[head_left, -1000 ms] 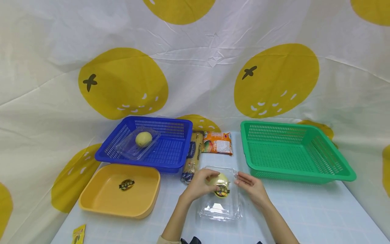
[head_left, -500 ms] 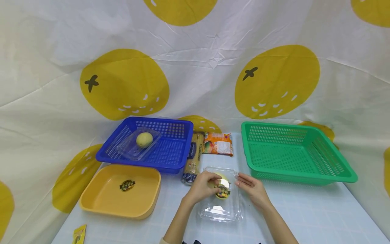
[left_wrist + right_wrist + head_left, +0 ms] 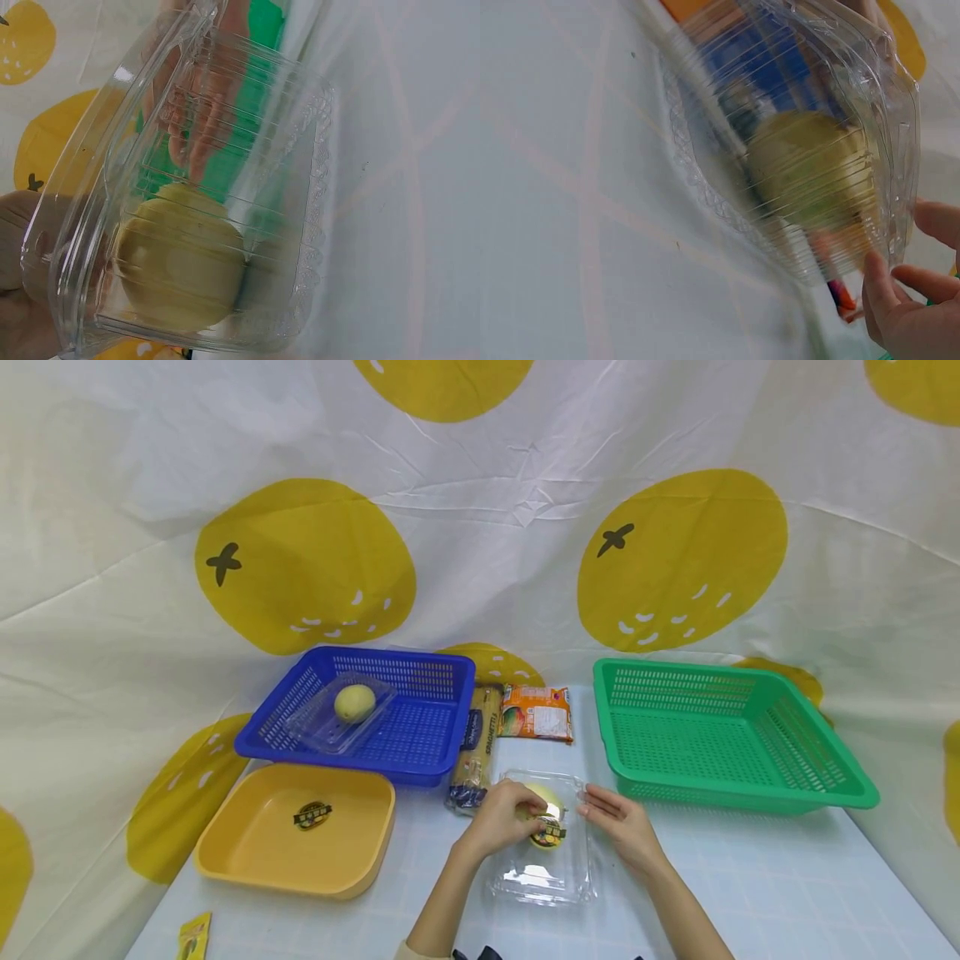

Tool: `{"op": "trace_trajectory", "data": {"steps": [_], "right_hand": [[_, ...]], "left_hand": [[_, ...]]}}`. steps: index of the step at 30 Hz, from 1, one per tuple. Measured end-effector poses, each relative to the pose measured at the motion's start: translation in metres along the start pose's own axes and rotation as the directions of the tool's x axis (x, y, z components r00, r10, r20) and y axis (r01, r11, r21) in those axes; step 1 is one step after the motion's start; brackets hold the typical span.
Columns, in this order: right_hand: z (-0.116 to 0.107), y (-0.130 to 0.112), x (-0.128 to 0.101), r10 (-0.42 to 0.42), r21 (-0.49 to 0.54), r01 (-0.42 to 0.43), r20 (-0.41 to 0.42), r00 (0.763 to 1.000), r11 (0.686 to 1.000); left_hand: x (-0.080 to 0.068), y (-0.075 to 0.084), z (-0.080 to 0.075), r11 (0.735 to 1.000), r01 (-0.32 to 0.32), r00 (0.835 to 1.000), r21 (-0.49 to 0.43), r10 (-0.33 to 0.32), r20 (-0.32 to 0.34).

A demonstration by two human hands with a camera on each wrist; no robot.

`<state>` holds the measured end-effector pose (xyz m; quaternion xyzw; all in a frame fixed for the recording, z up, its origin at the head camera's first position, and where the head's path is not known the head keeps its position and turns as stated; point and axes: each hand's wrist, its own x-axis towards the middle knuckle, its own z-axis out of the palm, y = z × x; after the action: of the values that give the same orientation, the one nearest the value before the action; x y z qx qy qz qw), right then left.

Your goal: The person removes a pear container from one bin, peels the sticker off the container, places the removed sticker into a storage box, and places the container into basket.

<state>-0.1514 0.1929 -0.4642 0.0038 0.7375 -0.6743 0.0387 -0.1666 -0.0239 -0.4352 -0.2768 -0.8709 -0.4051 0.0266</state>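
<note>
On the table (image 3: 750, 877), between the yellow tray (image 3: 296, 827) and the green basket (image 3: 720, 735), lies a clear clamshell box (image 3: 543, 860) with a pale yellow fruit (image 3: 180, 274) inside. The left hand (image 3: 498, 818) has its grip curled over the box's lid at the fruit. The right hand (image 3: 622, 827) touches the box's right edge, fingers (image 3: 889, 296) loosely bent; whether its grip pinches the plastic I cannot tell
</note>
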Motion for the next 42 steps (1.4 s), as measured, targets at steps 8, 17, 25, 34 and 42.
{"op": "trace_trajectory", "data": {"steps": [8, 17, 25, 34, 42], "right_hand": [[-0.0004, -0.0006, -0.0012, -0.011, -0.022, 0.011, 0.006, 1.000, 1.000], [-0.0005, 0.0001, -0.0011, -0.015, -0.006, 0.015, 0.017, 1.000, 1.000], [-0.0010, 0.0006, -0.0014, -0.021, -0.010, 0.021, 0.022, 1.000, 1.000], [-0.0008, 0.0017, -0.0007, -0.032, -0.002, 0.032, 0.022, 0.999, 0.999], [0.0000, 0.0031, -0.0017, -0.038, -0.002, 0.038, 0.023, 0.999, 0.999]], "left_hand": [[0.0000, -0.0024, -0.0003, 1.000, -0.015, 1.000, 0.001, 0.015, -0.001], [-0.0031, -0.0043, -0.0015, 1.000, -0.003, 0.999, -0.002, 0.003, -0.044], [-0.0062, -0.0012, -0.0020, 0.999, 0.033, 0.999, 0.023, -0.032, -0.037], [-0.0041, -0.0024, 0.0045, 0.997, -0.011, 0.994, 0.078, 0.019, -0.105], [-0.0045, -0.0019, 0.0063, 0.989, -0.023, 0.998, 0.144, 0.032, -0.058]]}}
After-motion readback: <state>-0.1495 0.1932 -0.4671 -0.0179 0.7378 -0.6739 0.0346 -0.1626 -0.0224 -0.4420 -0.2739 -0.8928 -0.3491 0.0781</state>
